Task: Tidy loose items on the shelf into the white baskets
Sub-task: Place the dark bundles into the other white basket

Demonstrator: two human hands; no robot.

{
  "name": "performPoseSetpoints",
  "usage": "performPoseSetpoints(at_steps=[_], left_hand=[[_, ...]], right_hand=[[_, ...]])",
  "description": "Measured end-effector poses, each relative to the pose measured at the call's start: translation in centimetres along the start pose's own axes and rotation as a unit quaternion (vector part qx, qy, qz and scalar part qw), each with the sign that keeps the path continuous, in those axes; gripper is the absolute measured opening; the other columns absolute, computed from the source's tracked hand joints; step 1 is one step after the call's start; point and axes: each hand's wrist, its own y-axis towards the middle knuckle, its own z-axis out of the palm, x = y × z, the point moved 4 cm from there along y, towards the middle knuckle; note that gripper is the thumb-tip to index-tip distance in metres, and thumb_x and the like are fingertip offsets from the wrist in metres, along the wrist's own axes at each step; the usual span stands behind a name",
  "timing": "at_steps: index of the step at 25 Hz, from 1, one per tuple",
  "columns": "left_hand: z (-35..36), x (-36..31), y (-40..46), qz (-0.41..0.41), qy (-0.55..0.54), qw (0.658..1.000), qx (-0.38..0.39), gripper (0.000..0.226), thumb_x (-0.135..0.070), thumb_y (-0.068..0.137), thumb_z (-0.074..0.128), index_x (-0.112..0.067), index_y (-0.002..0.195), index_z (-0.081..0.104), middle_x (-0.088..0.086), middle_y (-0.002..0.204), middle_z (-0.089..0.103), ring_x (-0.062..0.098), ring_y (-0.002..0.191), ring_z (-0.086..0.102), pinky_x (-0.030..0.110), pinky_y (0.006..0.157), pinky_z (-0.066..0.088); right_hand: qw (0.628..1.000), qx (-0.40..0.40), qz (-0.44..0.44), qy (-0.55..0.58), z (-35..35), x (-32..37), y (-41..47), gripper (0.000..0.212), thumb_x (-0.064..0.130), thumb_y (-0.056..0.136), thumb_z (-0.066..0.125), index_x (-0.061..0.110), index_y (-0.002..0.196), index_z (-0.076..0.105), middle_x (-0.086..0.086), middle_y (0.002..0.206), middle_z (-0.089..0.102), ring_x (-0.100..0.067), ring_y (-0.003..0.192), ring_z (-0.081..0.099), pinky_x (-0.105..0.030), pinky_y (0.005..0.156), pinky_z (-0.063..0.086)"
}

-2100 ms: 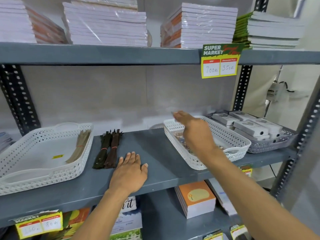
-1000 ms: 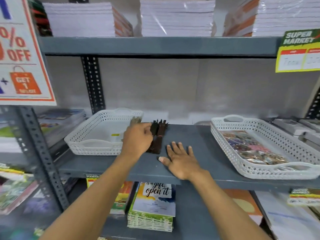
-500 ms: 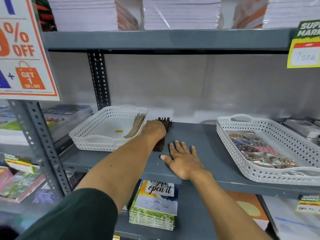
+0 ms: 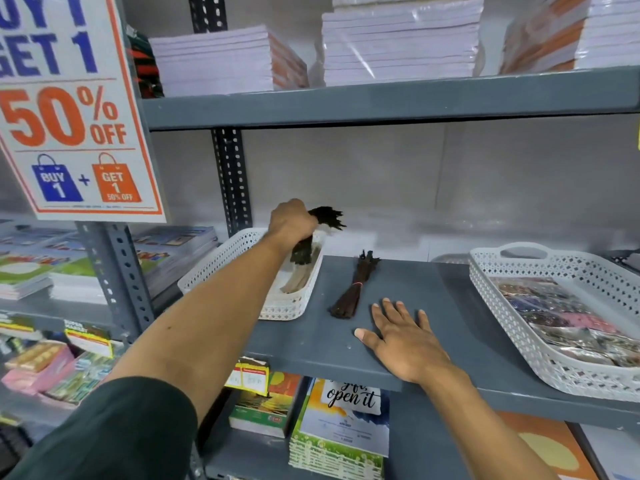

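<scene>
My left hand (image 4: 290, 223) grips a dark bundle of thin strips (image 4: 311, 237) and holds it above the right end of the left white basket (image 4: 287, 308). A tan bundle (image 4: 297, 280) lies inside that basket. A second dark bundle (image 4: 353, 289), tied with a red band, lies loose on the grey shelf (image 4: 450, 306) just right of the basket. Flat on the shelf with fingers spread rests my right hand (image 4: 403, 337), close to that bundle's near end. At the right stands another white basket (image 4: 498, 292) filled with shiny packets.
Stacks of notebooks fill the shelf above (image 4: 398, 43). A sale sign (image 4: 69, 109) hangs at the upper left by the perforated upright (image 4: 232, 181). Books (image 4: 341, 427) sit on the shelf below.
My left hand has closed on one dark bundle, lifted it off the shelf and carried it left over the left basket. The other dark bundle stays on the shelf. My right hand has stayed flat.
</scene>
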Motion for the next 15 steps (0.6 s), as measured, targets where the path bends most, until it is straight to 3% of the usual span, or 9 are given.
performPoseSetpoints(at_steps=[3, 6, 11, 15], left_hand=[[1.8, 4.1, 0.0, -0.029, 0.036, 0.999, 0.016, 0.011, -0.015, 0.093, 0.059, -0.006, 0.099, 0.055, 0.015, 0.104, 0.063, 0.032, 0.091, 0.062, 0.034, 0.071, 0.048], [4.9, 7.7, -0.4, -0.057, 0.099, 0.991, 0.071, 0.031, -0.013, 0.093, 0.058, -0.003, 0.123, 0.061, 0.019, 0.128, 0.064, 0.036, 0.118, 0.063, 0.038, 0.083, 0.05], [6.4, 9.2, -0.3, -0.066, 0.179, 0.972, 0.141, 0.035, -0.011, 0.091, 0.063, -0.004, 0.126, 0.065, 0.014, 0.131, 0.066, 0.032, 0.119, 0.064, 0.036, 0.085, 0.05], [4.3, 3.8, -0.5, 0.024, 0.121, 0.992, 0.03, 0.029, -0.018, 0.092, 0.058, -0.002, 0.116, 0.066, 0.019, 0.12, 0.069, 0.037, 0.112, 0.066, 0.037, 0.087, 0.054]], right_hand=[[1.0, 0.001, -0.001, 0.0, 0.0, 0.0, 0.0, 0.079, 0.071, 0.099, 0.014, 0.028, 0.163, -0.001, 0.004, 0.171, -0.012, -0.018, 0.157, -0.015, -0.05, 0.125, -0.012], [1.0, -0.003, -0.001, 0.002, 0.0, 0.0, 0.0, 0.08, 0.072, 0.098, 0.013, 0.028, 0.163, 0.0, 0.004, 0.171, -0.011, -0.018, 0.157, -0.014, -0.05, 0.125, -0.011], [1.0, -0.003, 0.003, -0.002, 0.0, 0.1, -0.1, 0.08, 0.072, 0.098, 0.013, 0.028, 0.163, -0.001, 0.004, 0.171, -0.011, -0.017, 0.157, -0.015, -0.049, 0.125, -0.011], [1.0, 0.0, 0.006, -0.005, 0.0, 0.0, 0.0, 0.08, 0.073, 0.098, 0.012, 0.028, 0.163, -0.001, 0.004, 0.171, -0.012, -0.018, 0.157, -0.015, -0.05, 0.125, -0.012]])
